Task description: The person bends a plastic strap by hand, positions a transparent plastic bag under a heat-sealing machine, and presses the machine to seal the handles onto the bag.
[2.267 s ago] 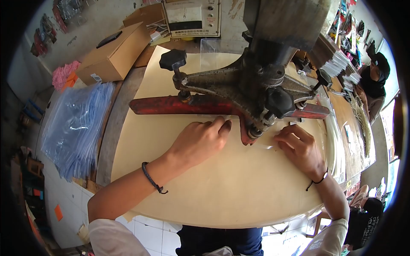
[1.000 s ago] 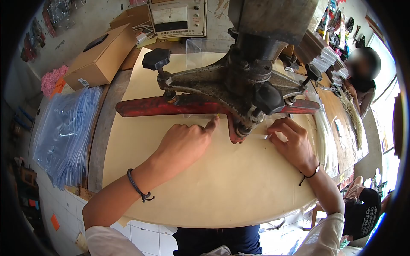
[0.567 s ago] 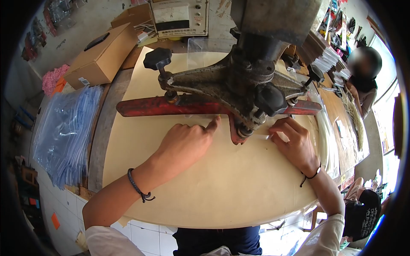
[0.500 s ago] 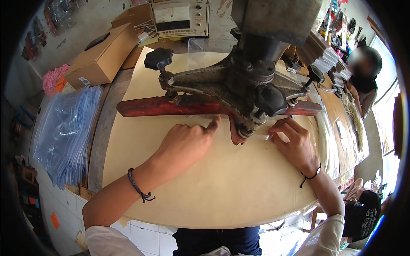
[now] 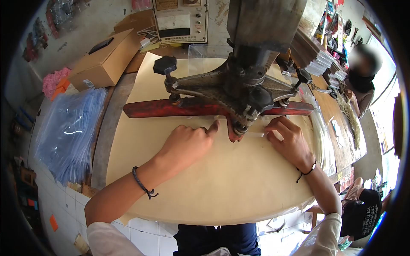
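Clear strip (image 5: 256,135) lies in front of red bar (image 5: 171,107), over tan sheet (image 5: 179,192), one end at our right hand (image 5: 292,141). We do best holding it flat and square, with light touch and fingertips clear of bar's underside, where they could get pinched. Right hand narrow, thumb and index closed on strip. Left hand (image 5: 188,143) loosely curled, index near bar's front edge; we cannot tell whether it grips anything.

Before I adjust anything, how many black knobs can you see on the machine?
3: the left knob, the front middle knob and the right knob, all on the metal bracket. More may be hidden behind the column.
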Demonstrator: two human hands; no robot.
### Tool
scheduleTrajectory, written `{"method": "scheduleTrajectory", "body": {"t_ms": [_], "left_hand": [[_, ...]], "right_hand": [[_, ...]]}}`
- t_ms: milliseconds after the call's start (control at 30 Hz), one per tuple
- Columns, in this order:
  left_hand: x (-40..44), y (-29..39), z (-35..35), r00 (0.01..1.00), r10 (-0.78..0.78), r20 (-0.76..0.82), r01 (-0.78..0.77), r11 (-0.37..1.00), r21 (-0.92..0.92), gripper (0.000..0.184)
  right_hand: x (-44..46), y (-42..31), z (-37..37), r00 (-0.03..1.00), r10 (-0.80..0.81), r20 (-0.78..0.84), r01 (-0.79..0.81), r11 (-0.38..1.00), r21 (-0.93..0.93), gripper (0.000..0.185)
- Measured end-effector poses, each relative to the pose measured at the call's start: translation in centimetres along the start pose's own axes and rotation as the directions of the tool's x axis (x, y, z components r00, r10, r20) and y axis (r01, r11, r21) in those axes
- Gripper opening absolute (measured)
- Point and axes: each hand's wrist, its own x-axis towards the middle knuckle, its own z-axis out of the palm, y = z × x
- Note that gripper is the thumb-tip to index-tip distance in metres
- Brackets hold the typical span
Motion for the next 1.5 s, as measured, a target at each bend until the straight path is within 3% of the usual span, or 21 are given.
{"method": "scheduleTrajectory", "body": {"t_ms": [67,133,267,367,400,533,800,900,1133,1500], "left_hand": [[-0.6,0.4,-0.5,0.999,0.042,-0.029,-0.041,0.999,0.023,0.054],[-1.0,1.1,-1.8,0.999,0.051,0.019,-0.051,0.999,-0.009,0.036],[-1.8,1.2,-3.3,0.978,0.183,0.102,-0.158,0.964,-0.212,0.012],[-2.1,2.2,-2.5,0.912,0.410,0.033,-0.353,0.820,-0.450,0.018],[-2.3,3.0,-2.1,0.901,0.432,-0.026,-0.395,0.795,-0.461,0.028],[-2.4,4.8,-1.6,0.831,0.528,-0.176,-0.539,0.683,-0.493,0.031],[-2.5,5.4,-1.2,0.836,0.511,-0.202,-0.536,0.679,-0.502,0.032],[-2.3,5.2,-1.0,0.844,0.487,-0.225,-0.526,0.667,-0.528,0.028],[-2.2,4.8,-1.0,0.852,0.468,-0.234,-0.516,0.679,-0.522,0.030],[-1.8,4.3,-0.9,0.859,0.447,-0.249,-0.497,0.612,-0.615,0.036]], "right_hand": [[0.0,-0.1,0.0,0.999,-0.038,-0.023,0.037,0.999,-0.007,0.011],[-0.3,-0.1,-0.3,0.996,-0.072,-0.053,0.071,0.997,-0.014,0.013],[0.0,0.7,-1.2,0.884,-0.422,0.200,0.395,0.904,0.165,0.013],[0.1,-1.3,-2.0,0.846,-0.393,0.361,0.317,0.914,0.253,0.010],[0.0,-1.2,-1.5,0.852,-0.404,0.334,0.309,0.902,0.303,0.010],[-0.5,-1.7,-1.8,0.830,-0.394,0.396,0.256,0.898,0.357,0.009],[-0.9,-2.9,-1.9,0.785,-0.436,0.441,0.249,0.873,0.419,0.011],[-1.0,-3.1,-1.7,0.826,-0.396,0.400,0.187,0.863,0.469,0.011],[-0.7,-2.6,-1.9,0.776,-0.412,0.478,0.218,0.886,0.410,0.014],[-0.9,-2.6,-1.4,0.808,-0.384,0.448,0.199,0.892,0.406,0.013]]}}
